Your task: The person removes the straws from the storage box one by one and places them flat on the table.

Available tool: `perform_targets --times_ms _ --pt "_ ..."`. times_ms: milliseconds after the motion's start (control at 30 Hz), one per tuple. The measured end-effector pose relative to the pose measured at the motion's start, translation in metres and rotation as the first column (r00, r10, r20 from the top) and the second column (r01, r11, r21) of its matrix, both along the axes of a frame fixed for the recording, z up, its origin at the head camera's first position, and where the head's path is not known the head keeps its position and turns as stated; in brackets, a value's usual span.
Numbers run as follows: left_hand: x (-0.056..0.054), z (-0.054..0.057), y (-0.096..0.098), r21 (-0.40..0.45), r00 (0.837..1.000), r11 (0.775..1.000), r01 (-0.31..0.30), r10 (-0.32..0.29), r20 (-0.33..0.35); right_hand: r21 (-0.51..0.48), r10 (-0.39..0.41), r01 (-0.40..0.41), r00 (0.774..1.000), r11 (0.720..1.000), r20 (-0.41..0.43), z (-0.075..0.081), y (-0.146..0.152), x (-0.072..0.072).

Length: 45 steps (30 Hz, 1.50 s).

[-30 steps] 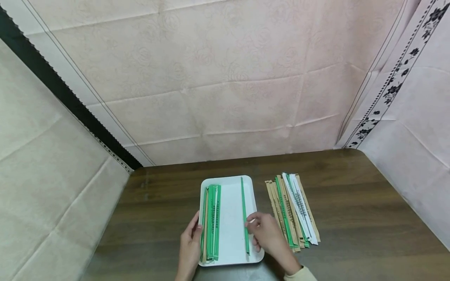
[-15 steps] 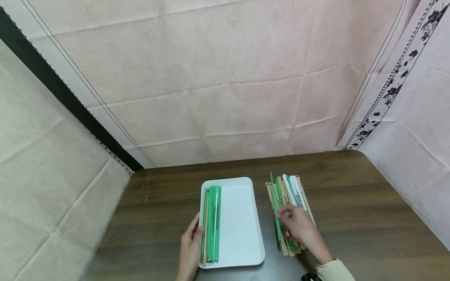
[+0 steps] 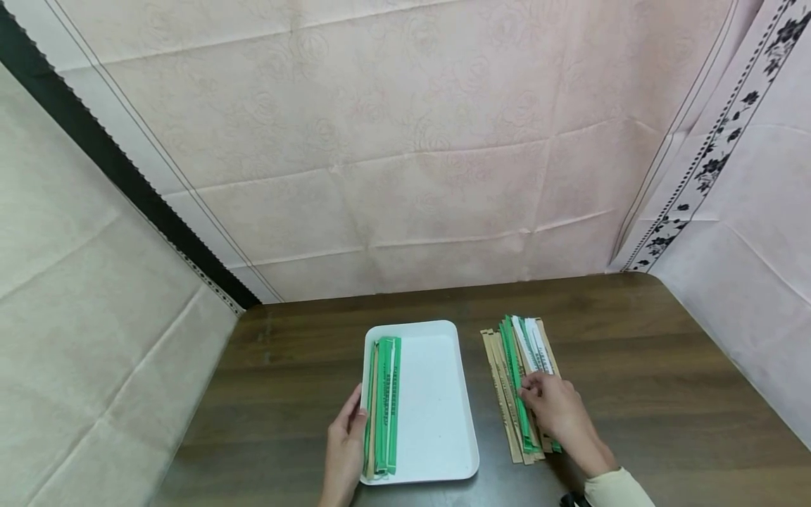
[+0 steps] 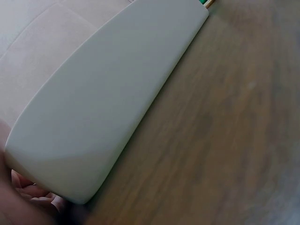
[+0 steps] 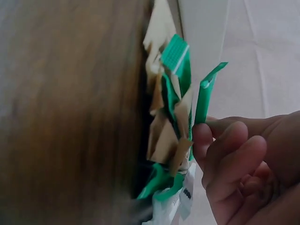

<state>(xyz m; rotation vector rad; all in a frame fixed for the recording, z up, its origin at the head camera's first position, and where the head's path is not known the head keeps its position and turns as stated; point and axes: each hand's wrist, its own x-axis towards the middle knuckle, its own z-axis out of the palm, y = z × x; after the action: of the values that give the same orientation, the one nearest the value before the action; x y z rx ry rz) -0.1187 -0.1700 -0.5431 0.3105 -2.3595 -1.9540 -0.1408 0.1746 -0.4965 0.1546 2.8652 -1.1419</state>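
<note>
A white tray point(image 3: 437, 401) lies on the dark wooden table, with a bundle of green paper-wrapped sticks point(image 3: 383, 405) along its left side. My left hand point(image 3: 345, 451) rests against the tray's left rim point(image 4: 108, 93) with its fingers fairly straight; its fingertips point(image 4: 28, 190) show by the tray's near corner. To the right of the tray lies a pile of brown, green and white wrapped sticks point(image 3: 507, 380). My right hand point(image 3: 548, 401) sits on that pile, and its fingers point(image 5: 225, 154) pinch one green wrapped stick point(image 5: 205, 101) beside the pile's torn ends point(image 5: 166, 126).
The table point(image 3: 633, 394) is hemmed in by pale fabric walls at the back, left and right; a black strip point(image 3: 95, 148) runs down the left wall. Bare wood lies right of the pile and left of the tray.
My right hand lifted a green wrapped stick off the tray's right side and carried it right onto the pile. The left hand stayed at the tray's rim.
</note>
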Motion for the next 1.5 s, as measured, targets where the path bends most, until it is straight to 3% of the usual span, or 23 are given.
perform_targets --times_ms 333,800,867,967,1133,1233,1500 --pt "0.000 -0.001 0.000 0.006 1.000 1.000 -0.004 0.004 -0.008 0.123 -0.018 0.025 0.998 0.992 -0.059 0.001 0.002 0.003" --pt "0.000 0.000 0.001 0.011 1.000 1.000 -0.002 0.002 -0.003 0.116 -0.031 0.044 0.992 0.992 -0.119 0.017 -0.006 0.012" --pt "0.000 0.000 0.001 0.010 1.000 1.000 -0.004 0.004 -0.002 0.080 -0.045 0.056 0.990 0.995 -0.133 0.021 -0.013 0.013" --pt "0.000 0.000 0.000 0.006 1.000 1.000 -0.005 0.006 -0.003 -0.075 -0.069 0.061 0.990 0.995 -0.119 0.027 -0.029 0.012" --pt "0.001 0.001 -0.001 0.014 1.000 1.000 -0.006 0.006 -0.003 -0.375 -0.054 0.035 0.998 0.926 -0.042 0.026 -0.064 0.011" --pt "0.000 0.001 -0.001 0.025 1.000 1.000 -0.008 0.009 -0.010 -0.429 -0.017 0.006 1.000 0.903 -0.021 0.022 -0.084 0.009" --pt "0.001 0.000 0.000 0.032 1.000 0.999 -0.004 0.005 -0.030 -0.485 0.087 -0.063 0.996 0.872 0.026 0.011 -0.127 0.011"
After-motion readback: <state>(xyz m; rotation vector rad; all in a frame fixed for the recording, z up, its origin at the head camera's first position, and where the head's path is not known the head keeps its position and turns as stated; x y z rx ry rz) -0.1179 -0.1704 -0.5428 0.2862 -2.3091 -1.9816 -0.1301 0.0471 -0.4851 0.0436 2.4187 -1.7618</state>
